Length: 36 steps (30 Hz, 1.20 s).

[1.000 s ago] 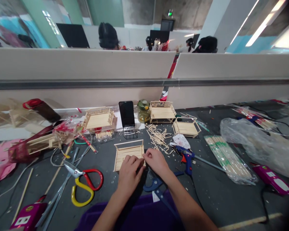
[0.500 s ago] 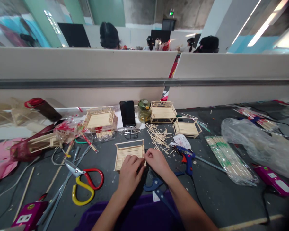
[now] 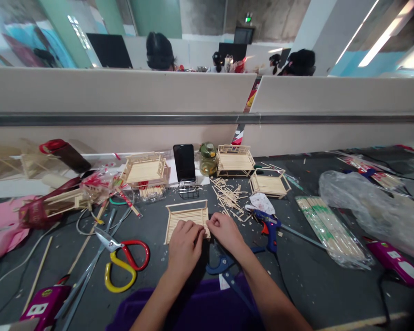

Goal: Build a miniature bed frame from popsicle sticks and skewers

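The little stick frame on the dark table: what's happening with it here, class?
A person has both bare hands at the stick frame. The left hand lies over its near side, and the right hand is at its right edge; whether it pinches a stick is unclear. The glue gun and the scissors lie on the table, out of hand.
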Motion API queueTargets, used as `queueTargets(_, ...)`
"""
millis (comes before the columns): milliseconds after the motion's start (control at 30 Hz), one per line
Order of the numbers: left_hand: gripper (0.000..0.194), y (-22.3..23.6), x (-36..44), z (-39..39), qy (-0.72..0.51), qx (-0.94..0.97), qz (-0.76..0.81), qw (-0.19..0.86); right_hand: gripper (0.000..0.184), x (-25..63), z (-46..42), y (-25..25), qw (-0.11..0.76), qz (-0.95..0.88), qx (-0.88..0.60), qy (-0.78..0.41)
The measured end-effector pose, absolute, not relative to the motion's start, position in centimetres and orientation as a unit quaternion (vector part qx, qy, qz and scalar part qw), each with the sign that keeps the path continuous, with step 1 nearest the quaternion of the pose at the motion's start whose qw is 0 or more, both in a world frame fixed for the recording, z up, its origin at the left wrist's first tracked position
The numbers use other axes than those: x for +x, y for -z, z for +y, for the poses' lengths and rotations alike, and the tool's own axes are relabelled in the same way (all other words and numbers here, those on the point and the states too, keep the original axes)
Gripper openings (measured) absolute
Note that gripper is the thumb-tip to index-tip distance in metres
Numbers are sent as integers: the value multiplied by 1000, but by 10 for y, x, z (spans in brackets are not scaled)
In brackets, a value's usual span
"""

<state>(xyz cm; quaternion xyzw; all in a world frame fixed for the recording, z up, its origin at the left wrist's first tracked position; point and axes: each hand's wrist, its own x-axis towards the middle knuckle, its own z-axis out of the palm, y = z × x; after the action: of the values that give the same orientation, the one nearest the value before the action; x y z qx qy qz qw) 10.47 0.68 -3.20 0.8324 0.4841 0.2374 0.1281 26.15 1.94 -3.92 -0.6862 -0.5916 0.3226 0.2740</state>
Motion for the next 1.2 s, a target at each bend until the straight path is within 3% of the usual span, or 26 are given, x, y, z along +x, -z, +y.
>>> queueTargets(233,25,25,116,17,-153,826,541,25,22,265,12,35,302,-595,-671,-325)
queueTargets(400,21,21,120,24,-140,822,552,23,23,271,6,33,307,-596,-669,-321)
queueTargets(500,19,19,118,27,-166,802,568,76,24,275,2,30,313,-586,-672,-326)
queueTargets(767,23,21,68,27,-292,677,568,365,25,281,-8,25,321,-582,-658,-354)
queueTargets(900,38,20,30,21,-339,624,611,350,25,274,-12,25,316,-600,-635,-370)
queueTargets(1200,19,32,46,19,-286,747,572,180,24,258,-12,24,308,-618,-620,-373)
